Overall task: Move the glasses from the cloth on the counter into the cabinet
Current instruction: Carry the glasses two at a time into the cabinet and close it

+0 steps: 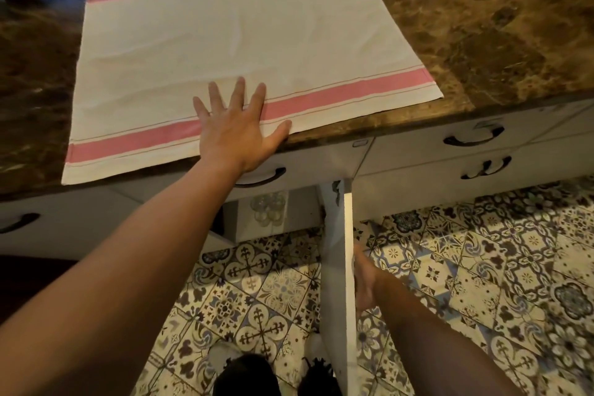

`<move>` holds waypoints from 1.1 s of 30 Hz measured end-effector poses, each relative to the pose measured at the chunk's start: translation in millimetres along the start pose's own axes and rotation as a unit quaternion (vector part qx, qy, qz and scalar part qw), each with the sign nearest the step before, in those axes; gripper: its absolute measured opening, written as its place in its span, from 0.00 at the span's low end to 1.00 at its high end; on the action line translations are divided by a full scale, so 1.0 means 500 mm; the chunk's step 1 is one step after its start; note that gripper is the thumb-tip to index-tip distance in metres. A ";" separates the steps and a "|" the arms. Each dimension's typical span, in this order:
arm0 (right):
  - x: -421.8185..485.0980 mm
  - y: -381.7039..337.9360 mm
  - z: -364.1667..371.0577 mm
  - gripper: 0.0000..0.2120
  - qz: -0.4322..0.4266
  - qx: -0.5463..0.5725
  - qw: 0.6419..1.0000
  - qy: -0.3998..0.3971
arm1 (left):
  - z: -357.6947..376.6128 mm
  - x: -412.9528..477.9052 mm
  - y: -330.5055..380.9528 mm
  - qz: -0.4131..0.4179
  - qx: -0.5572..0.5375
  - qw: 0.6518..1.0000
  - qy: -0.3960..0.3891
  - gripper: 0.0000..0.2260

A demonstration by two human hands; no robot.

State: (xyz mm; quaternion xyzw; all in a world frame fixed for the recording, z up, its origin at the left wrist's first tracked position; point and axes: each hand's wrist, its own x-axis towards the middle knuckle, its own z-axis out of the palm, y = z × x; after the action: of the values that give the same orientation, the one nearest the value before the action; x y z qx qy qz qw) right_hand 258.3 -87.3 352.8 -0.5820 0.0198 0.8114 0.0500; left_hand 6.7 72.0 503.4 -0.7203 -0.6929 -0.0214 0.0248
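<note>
Cloth: 1 white cloth [244,42] with 2 pink stripes lies flat on your brown marble counter [482,26]; no glass stands on it.
Left hand: your left hand [236,132] rests palm down on the cloth's near edge, all 5 fingers spread, gripping nothing.
Right hand: your right hand [364,280] sits below the cloth, against the edge of the open cabinet door [348,267]; it is blurred, so you cannot tell whether it grips the door.
Glasses: a cluster of clear glasses [268,207] shows inside the cabinet under the cloth's near edge; too faint to count.
Handles: 4 dark drawer handles [474,138] show below the cloth.
Floor: patterned tiles [466,267] lie beneath the cloth's counter.
</note>
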 end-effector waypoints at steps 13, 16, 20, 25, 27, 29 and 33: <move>0.137 -0.009 0.180 0.55 -0.038 0.209 0.977 -0.011 | -0.006 0.001 -0.002 -0.003 -0.027 1.000 0.004 0.42; 0.165 -0.037 0.246 0.47 -0.074 0.288 0.954 -0.028 | -0.004 0.004 -0.003 -0.007 -0.027 1.000 0.006 0.42; 0.185 -0.102 0.318 0.41 -0.084 0.408 0.903 -0.103 | 0.001 0.006 -0.001 -0.004 -0.028 1.000 0.008 0.42; 0.197 -0.173 0.362 0.35 -0.117 0.459 0.871 -0.130 | 0.004 0.008 0.002 -0.006 -0.026 1.000 0.012 0.41; 0.197 -0.186 0.370 0.31 -0.137 0.466 0.863 -0.138 | 0.005 0.009 0.002 -0.007 -0.026 1.000 0.009 0.41; 0.200 -0.192 0.372 0.28 -0.159 0.466 0.856 -0.160 | 0.006 0.008 0.002 -0.007 -0.022 1.000 0.009 0.41; 0.208 -0.196 0.367 0.29 -0.163 0.458 0.854 -0.186 | 0.003 0.008 0.002 -0.009 -0.021 1.000 0.002 0.41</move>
State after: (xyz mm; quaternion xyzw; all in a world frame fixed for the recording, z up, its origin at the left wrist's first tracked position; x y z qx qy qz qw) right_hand 62.3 32.7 316.0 -0.3265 0.2845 0.7837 0.4452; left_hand 7.8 75.8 502.1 -0.7145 -0.6985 -0.0381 0.0109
